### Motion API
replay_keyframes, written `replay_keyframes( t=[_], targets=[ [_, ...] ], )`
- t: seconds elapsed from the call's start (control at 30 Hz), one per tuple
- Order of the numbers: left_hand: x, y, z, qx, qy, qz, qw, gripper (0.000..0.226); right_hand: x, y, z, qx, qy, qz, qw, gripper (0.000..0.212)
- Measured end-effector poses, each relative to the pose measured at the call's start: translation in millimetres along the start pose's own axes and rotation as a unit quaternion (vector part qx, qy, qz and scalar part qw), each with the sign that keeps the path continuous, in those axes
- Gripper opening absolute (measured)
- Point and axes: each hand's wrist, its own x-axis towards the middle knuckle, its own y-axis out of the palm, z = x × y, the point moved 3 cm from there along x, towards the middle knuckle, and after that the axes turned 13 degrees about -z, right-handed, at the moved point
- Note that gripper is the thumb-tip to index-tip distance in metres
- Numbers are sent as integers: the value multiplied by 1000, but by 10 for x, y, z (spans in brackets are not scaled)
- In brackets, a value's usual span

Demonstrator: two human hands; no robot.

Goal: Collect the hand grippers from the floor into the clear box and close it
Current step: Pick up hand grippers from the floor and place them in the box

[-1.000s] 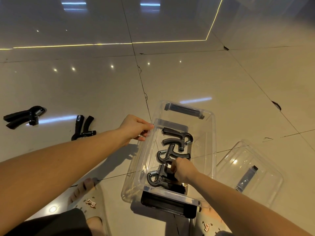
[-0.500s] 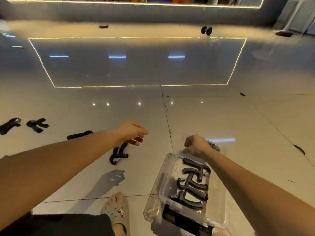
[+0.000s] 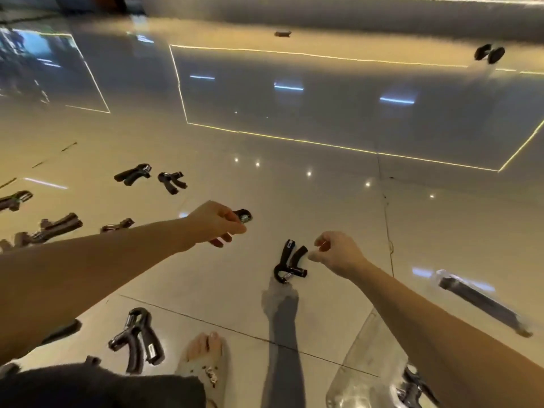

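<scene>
Glossy cream floor tiles (image 3: 323, 225) spread out under me, mirroring ceiling lights and thin glowing lines. My left hand (image 3: 216, 223) is closed around one black hand gripper (image 3: 243, 215), whose metal-sprung head pokes out past my fingers while its handles disappear under my palm. My right hand (image 3: 338, 253) hangs just beside another gripper on the floor (image 3: 290, 262); thumb and forefinger are pinched nearly together with nothing between them, close to the tip of its nearer handle, though I cannot tell whether they touch it.

At my lower right is the clear box (image 3: 362, 366), open-topped, with at least one gripper inside (image 3: 412, 387) at the bottom edge of view. Beyond it, further right, a dark strip seen through blurred clear plastic (image 3: 479, 304) lies on the floor; it may be part of the box or its lid, I cannot tell which.

More grippers are scattered to my left: one near my foot (image 3: 137, 338) with a small pale label on a handle, too small to read; two side by side further out (image 3: 134, 173) (image 3: 172, 181); and several along the left edge (image 3: 59, 225) (image 3: 14, 200) (image 3: 117, 225). My sandalled foot (image 3: 203, 360) shows at the bottom, with a decoration on the strap that I cannot read.
</scene>
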Motion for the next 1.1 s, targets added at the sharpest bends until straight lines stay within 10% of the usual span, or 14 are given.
replay_keyframes(
  t=[0.23, 0.43, 0.67, 1.1],
  targets=[
    [995, 248, 1239, 130, -36, -22, 991, 55, 644, 1159, -113, -213, -137, 98, 962, 50],
    [1983, 509, 1405, 330, 149, -22, 932, 67, 1335, 1586, -252, -393, -272, 161, 864, 88],
    [2900, 698, 1505, 337, 149, -16, 929, 75, 1783, 1935, -473, -457, -425, 196, 757, 81],
    [2842, 926, 1750, 290, 64, -54, 953, 39, 1584, 1590, -1018, -327, -111, 85, 934, 46]
  ],
)
